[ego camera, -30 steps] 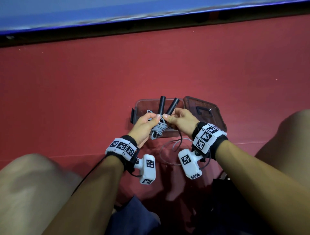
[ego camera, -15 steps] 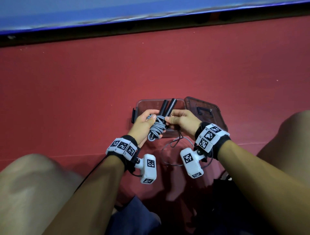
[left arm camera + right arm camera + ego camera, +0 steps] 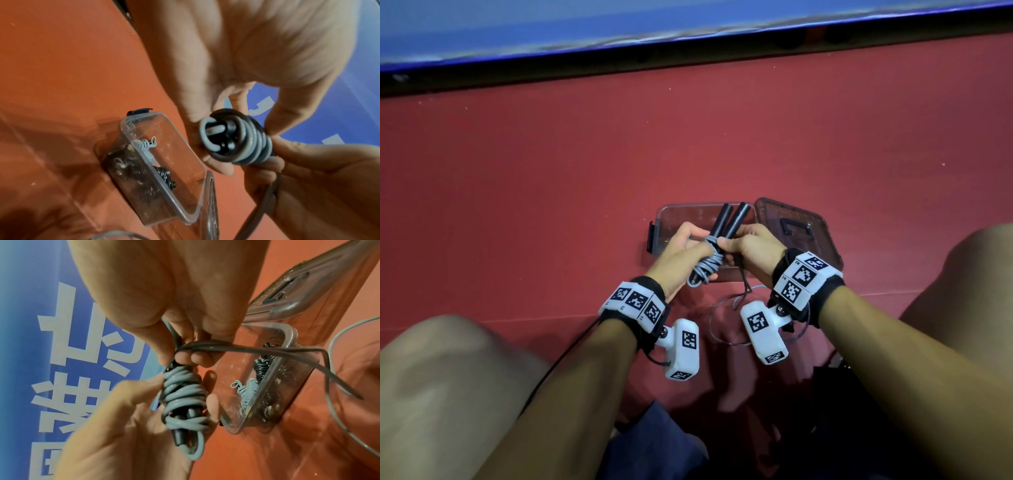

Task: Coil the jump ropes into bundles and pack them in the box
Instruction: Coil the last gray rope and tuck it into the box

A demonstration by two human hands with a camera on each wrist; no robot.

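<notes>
Two coiled ropes (image 3: 144, 147) in clear box (image 3: 186, 147)

Grey jump rope cord (image 3: 705, 265) wound over two black handles (image 3: 726, 222). Beneath, a clear smoky box (image 3: 671, 212) on red floor (image 3: 551, 188), its see-through lid (image 3: 791, 222) at three o'clock. Inside, a pale grey bundle (image 3: 145, 146) and a black one (image 3: 164, 176). At twelve, a blue banner (image 3: 30, 321) with white characters. Wrist bands (image 3: 635, 303) white, chequered with black markers.

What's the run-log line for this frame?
step: coiling | left hand: holds gray jump rope bundle | right hand: pinches loose rope end | box: open, bundles inside | lid: beside box
</notes>
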